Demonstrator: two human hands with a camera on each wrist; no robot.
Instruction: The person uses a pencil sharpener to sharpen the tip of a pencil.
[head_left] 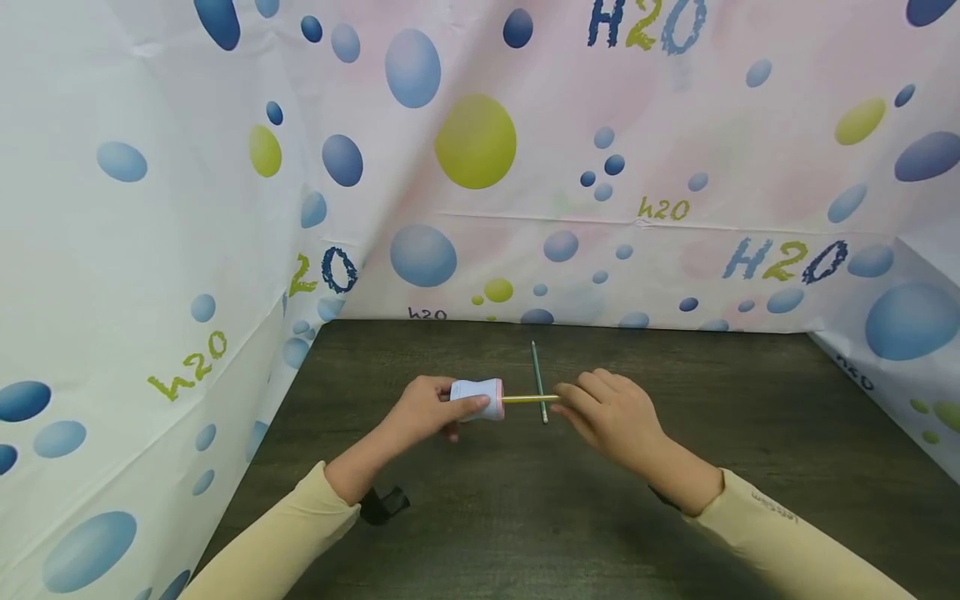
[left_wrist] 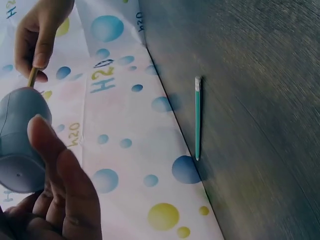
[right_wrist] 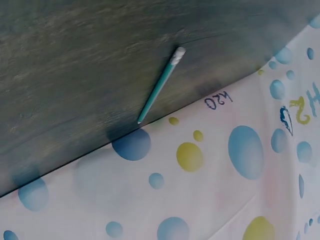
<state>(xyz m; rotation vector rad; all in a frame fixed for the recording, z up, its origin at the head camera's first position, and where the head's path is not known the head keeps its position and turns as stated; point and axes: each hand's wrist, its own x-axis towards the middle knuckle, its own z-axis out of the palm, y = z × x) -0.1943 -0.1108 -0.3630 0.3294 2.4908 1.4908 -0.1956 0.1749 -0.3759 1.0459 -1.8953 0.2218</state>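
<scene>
My left hand (head_left: 426, 410) grips a pale lavender pencil sharpener (head_left: 478, 388) with a pink end, its thumb lying along the near side. Out of that end runs a yellow pencil (head_left: 527, 399), its tip hidden inside the sharpener. The fingers of my right hand (head_left: 617, 417) pinch the pencil's other end. In the left wrist view the sharpener (left_wrist: 22, 122) shows its rounded base beside the left fingers, with the right hand (left_wrist: 42, 35) beyond. Neither hand appears in the right wrist view.
A green pencil (head_left: 537, 371) with a white eraser end lies on the dark wooden table (head_left: 480, 533), behind the held yellow one. A white sheet (head_left: 480, 50) printed with blue and green dots walls in the back and sides. A black piece (head_left: 384, 505) shows by the left wrist.
</scene>
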